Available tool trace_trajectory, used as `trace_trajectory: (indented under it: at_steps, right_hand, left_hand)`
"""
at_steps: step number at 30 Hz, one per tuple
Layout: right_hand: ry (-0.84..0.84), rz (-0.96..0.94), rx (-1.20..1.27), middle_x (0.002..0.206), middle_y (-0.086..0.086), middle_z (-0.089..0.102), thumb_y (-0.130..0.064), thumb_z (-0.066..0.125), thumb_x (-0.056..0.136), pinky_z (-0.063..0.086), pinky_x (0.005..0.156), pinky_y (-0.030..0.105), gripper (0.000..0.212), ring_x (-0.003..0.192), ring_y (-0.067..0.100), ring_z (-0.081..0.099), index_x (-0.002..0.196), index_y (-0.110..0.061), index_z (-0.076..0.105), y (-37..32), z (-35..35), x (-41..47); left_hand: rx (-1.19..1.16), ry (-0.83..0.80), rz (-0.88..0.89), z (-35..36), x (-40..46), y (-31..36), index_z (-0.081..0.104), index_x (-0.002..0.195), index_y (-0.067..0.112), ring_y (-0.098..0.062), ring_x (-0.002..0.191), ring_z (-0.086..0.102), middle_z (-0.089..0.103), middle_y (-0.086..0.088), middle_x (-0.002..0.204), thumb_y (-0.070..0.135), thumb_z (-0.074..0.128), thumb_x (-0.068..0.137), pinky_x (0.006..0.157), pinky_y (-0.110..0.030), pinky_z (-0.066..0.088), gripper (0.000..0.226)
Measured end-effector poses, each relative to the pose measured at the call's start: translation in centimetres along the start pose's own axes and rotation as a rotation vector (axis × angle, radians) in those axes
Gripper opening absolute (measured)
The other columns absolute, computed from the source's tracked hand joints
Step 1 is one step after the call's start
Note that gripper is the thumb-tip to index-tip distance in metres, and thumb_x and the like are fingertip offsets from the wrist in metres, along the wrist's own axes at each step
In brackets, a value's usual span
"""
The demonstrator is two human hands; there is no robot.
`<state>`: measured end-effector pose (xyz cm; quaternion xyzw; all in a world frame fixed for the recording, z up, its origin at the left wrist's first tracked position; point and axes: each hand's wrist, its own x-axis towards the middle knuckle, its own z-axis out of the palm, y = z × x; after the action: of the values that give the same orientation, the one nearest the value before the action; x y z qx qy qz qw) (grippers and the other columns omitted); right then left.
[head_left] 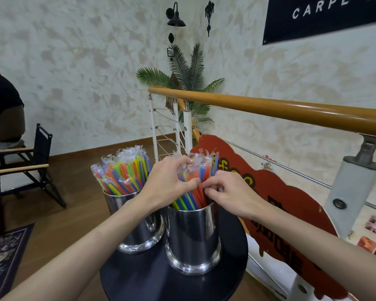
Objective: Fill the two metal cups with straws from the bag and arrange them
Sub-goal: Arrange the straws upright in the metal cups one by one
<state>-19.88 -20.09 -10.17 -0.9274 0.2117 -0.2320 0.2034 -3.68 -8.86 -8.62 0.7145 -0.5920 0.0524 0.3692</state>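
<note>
While your left hand (168,181) curls round the far-left side of the straw bundle (195,183) in the near cup (193,233), with the fingers closed over the clear wrapper tips, your right hand (226,192) pinches a few straws on the right side of the same bundle between thumb and fingertips. This two-sided hold appears intended to gather the wrapped straws upright and spread them evenly, so judge the step as arranging rather than filling. Two metal cups are present: the near cup stands at the centre of the round black table (139,283), and the far cup (137,227) stands just beside it to the left, nearly touching. Both cups hold a dense bundle of coloured straws, too many to count; the far cup's straws (122,172) fan leftward, untouched. No bag is visible. Outward to the right runs one wooden handrail (291,109) with a red sign board (269,192) behind the table. One folding chair (26,168) stands far left, and one palm plant (189,72) stands in the far corner.
</note>
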Motion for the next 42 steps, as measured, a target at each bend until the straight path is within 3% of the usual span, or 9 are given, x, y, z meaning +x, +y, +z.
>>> trace_trajectory:
  at_steps: [3,8,12,16,23,27,31,34,42]
  right_hand:
    - [0.103,0.071,0.020,0.084,-0.011,0.070,-0.023,0.063,0.097,0.047,0.068,0.012,0.017,0.078,0.000,0.063,0.104,-0.018,0.078,0.2,0.2,0.4]
    - [0.209,0.136,-0.070,0.068,-0.005,0.072,-0.041,0.068,0.095,0.056,0.070,0.028,0.028,0.069,0.007,0.068,0.082,-0.019,0.079,-0.3,0.1,1.2]
    - [0.262,0.168,-0.155,0.064,-0.007,0.066,-0.053,0.065,0.092,0.057,0.068,0.036,0.032,0.075,0.014,0.068,0.083,-0.025,0.076,-0.3,0.6,1.5]
    - [0.238,0.097,-0.120,0.061,-0.013,0.059,-0.058,0.064,0.092,0.051,0.063,0.032,0.031,0.073,0.007,0.059,0.100,-0.030,0.076,0.0,0.9,1.3]
    - [0.243,0.013,-0.019,0.062,-0.009,0.064,-0.046,0.066,0.094,0.056,0.066,0.039,0.022,0.065,0.009,0.059,0.092,-0.029,0.079,0.1,1.1,1.3]
    - [0.267,0.019,0.016,0.058,-0.008,0.062,-0.045,0.068,0.093,0.056,0.065,0.040,0.021,0.063,0.009,0.058,0.086,-0.028,0.078,0.2,1.2,1.5]
    - [0.273,0.019,0.038,0.056,-0.009,0.060,-0.043,0.069,0.094,0.053,0.062,0.035,0.020,0.061,0.008,0.057,0.087,-0.028,0.079,0.1,1.3,1.4]
    - [0.261,0.000,0.048,0.056,-0.011,0.059,-0.038,0.068,0.095,0.050,0.060,0.033,0.015,0.060,0.007,0.057,0.094,-0.029,0.079,0.1,1.3,1.2]
    - [0.214,-0.040,0.068,0.079,-0.010,0.070,-0.032,0.069,0.093,0.048,0.068,0.022,0.017,0.074,0.003,0.061,0.092,-0.022,0.082,0.6,0.6,0.1]
  left_hand:
    - [-0.006,0.013,0.007,0.1,0.0,0.2,0.070,0.101,0.023,-0.008,0.096,0.054,0.066,0.010,0.093,0.036,0.076,0.084,0.087,-0.032,0.045,0.022]
    - [-0.076,-0.035,0.038,-0.4,-0.2,0.2,0.068,0.095,0.026,0.000,0.098,0.054,0.067,0.011,0.094,0.029,0.075,0.084,0.079,-0.011,0.038,0.014]
    - [-0.130,-0.057,0.040,-0.7,-0.3,0.1,0.066,0.090,0.027,-0.004,0.094,0.059,0.069,0.009,0.094,0.026,0.074,0.084,0.083,-0.019,0.046,0.010]
    - [-0.136,-0.040,0.047,-0.9,-0.3,0.1,0.062,0.091,0.025,0.000,0.073,0.060,0.068,0.006,0.089,0.022,0.073,0.086,0.065,-0.019,0.045,0.012]
    - [-0.143,-0.013,0.032,-0.6,-0.3,0.0,0.059,0.103,0.024,-0.026,0.091,0.066,0.064,0.020,0.097,0.025,0.073,0.086,0.073,-0.027,0.047,0.022]
    - [-0.139,-0.014,0.032,-0.6,-0.1,0.0,0.058,0.111,0.027,-0.025,0.063,0.058,0.066,0.011,0.097,0.024,0.074,0.086,0.070,-0.040,0.052,0.030]
    - [-0.156,-0.029,0.011,-0.6,-0.1,-0.2,0.059,0.114,0.032,-0.032,0.092,0.067,0.069,0.007,0.105,0.029,0.074,0.088,0.082,-0.032,0.050,0.031]
    - [-0.206,-0.013,-0.005,-0.6,-0.2,0.0,0.064,0.111,0.032,-0.006,0.102,0.064,0.069,0.012,0.108,0.044,0.074,0.087,0.089,-0.027,0.050,0.029]
    - [-0.208,0.055,0.022,0.0,0.1,0.2,0.066,0.077,0.023,-0.008,0.079,0.065,0.070,0.008,0.080,0.025,0.072,0.089,0.070,-0.020,0.048,0.014]
